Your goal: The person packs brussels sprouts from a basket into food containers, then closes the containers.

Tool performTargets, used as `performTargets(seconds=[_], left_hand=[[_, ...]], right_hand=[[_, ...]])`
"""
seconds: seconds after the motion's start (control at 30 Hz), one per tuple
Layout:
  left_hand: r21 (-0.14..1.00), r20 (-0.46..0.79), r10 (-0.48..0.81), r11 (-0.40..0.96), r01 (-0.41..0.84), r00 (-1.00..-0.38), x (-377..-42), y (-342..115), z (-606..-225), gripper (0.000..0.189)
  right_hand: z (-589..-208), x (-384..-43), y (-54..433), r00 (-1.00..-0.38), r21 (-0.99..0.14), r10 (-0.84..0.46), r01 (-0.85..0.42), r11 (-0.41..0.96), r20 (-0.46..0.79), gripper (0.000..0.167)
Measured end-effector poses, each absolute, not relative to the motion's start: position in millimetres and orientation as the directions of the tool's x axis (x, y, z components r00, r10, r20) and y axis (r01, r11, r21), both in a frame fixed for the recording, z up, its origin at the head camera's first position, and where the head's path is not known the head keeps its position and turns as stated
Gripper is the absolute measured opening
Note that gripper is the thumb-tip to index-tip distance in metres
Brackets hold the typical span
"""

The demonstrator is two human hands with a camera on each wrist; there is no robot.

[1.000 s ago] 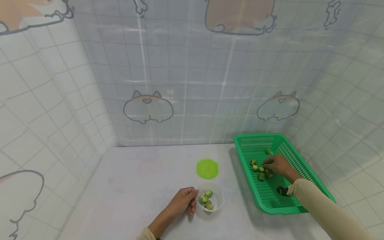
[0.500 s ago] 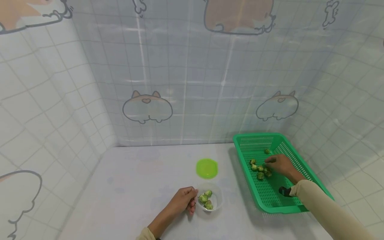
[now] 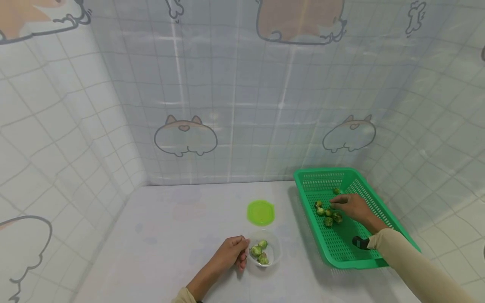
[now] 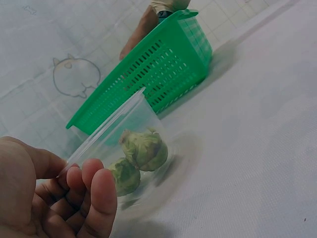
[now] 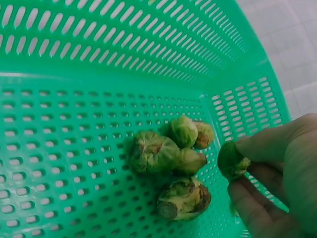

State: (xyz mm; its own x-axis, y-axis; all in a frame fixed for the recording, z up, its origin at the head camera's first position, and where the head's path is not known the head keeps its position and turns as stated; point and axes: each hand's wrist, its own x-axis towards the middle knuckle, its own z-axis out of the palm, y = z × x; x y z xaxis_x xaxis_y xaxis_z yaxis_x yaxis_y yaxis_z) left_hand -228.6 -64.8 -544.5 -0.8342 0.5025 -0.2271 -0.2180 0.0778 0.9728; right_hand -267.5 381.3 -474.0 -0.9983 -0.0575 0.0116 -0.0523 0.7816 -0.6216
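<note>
My left hand [image 3: 230,253] pinches the rim of a clear plastic tub [image 3: 275,253] between thumb and fingers. Three Brussels sprouts [image 3: 257,251] lie in the tub; the left wrist view shows two of these sprouts [image 4: 144,149] through its wall. Over the green slotted basket [image 3: 311,229], my right hand [image 3: 354,207] holds a single Brussels sprout [image 5: 231,160] between thumb and fingertips, seen in the right wrist view. Beneath and beside it, several more sprouts [image 5: 184,199] sit grouped on the basket floor.
A bright green lid [image 3: 261,213] lies on the white table [image 3: 182,227] just behind the tub. One lone sprout [image 3: 337,191] rests toward the basket's far end. Tile-patterned sheeting [image 3: 250,109] with printed dogs rises at the back and both sides.
My right hand has shifted slightly left over the basket, its fingertips moving nearer the grouped sprouts. The left hand and the tub stay where they were.
</note>
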Motion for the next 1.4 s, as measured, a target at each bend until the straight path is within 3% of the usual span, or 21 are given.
performTargets(seconds=[0.4, 0.97, 1.4], left_hand=[[0.976, -0.214, 0.508, 0.073, -0.206, -0.834, -227, -65, -541, 0.039], [0.974, -0.219, 0.508, 0.060, -0.220, -0.833, -228, -65, -541, 0.036], [0.974, -0.217, 0.511, 0.060, -0.217, -0.832, -228, -65, -542, 0.037]], right_hand=[[-468, -263, 371, -0.996, -0.712, -0.086, -0.056, 0.700, -0.006, 0.037], [-458, -257, 349, -0.987, -0.766, -0.143, -0.145, 0.627, 0.069, 0.031], [-447, -250, 314, -0.971, -0.829, -0.232, -0.178, 0.530, 0.060, 0.030]])
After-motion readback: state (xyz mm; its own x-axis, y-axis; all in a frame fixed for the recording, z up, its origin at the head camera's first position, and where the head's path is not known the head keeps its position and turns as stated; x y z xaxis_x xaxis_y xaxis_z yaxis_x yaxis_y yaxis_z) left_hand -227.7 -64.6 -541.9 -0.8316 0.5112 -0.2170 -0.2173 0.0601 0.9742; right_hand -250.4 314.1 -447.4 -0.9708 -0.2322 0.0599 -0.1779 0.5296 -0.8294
